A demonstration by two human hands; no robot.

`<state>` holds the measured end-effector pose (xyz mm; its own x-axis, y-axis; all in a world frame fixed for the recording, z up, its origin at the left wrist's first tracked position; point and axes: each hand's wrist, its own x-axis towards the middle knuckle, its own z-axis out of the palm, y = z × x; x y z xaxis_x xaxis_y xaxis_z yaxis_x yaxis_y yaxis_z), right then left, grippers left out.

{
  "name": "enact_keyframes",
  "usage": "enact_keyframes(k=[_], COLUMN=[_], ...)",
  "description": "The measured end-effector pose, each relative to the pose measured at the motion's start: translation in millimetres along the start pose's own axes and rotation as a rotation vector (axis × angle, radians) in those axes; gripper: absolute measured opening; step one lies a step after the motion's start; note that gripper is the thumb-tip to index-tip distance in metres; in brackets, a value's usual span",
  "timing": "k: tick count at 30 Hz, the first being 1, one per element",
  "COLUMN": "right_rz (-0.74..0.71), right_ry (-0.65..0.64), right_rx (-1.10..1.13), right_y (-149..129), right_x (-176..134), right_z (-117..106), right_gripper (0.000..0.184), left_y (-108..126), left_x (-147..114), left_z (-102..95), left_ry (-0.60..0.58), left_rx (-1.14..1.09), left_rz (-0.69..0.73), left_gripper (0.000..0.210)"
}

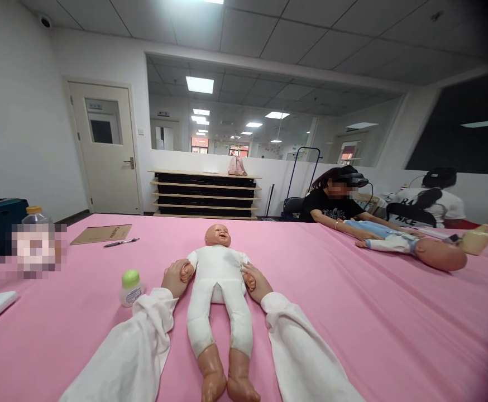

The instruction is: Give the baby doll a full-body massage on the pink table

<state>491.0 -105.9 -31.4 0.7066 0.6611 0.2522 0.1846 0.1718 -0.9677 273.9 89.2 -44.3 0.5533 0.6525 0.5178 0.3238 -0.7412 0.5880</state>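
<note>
Hands grip a baby doll (219,279) at centre frame: left hand (176,278) closed on one doll hand, right hand (257,283) closed on the other.

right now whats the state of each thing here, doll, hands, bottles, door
baby doll: lying face up on the pink table
left hand: closed around one doll hand
right hand: closed around the other doll hand
small bottle: upright, green cap on
pen: lying flat beside a brown folder
door: shut
second doll: lying down, a co-worker's hands on it
</note>
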Motion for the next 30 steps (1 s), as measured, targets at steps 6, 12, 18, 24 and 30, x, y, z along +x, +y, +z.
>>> enact_keyframes(k=[6, 12, 18, 24, 30], right_rz=[-0.206, -0.445, -0.389, -0.161, 0.082], right_ry=[0.018, 0.239, 0.399, 0.283, 0.183], right_rx=[-0.153, -0.389, -0.452, -0.617, -0.695], right_y=[1, 11, 28, 37, 41], right_x=[1, 36, 86, 114, 121], right_z=[-2, 12, 16, 10, 4], right_gripper=[0.056, 0.062, 0.061, 0.065, 0.064], left_y=[1, 9, 8, 1, -2], left_x=[6, 32, 64, 89, 96], left_z=[7.8, 19.1, 43.1, 59.6, 56.5], left_ry=[0.054, 0.212, 0.209, 0.103, -0.081], left_rx=[-0.192, -0.19, -0.117, 0.012, 0.039], left_rz=[-0.12, -0.226, -0.2, -0.085, -0.178], left_gripper=[0.058, 0.063, 0.067, 0.057, 0.052])
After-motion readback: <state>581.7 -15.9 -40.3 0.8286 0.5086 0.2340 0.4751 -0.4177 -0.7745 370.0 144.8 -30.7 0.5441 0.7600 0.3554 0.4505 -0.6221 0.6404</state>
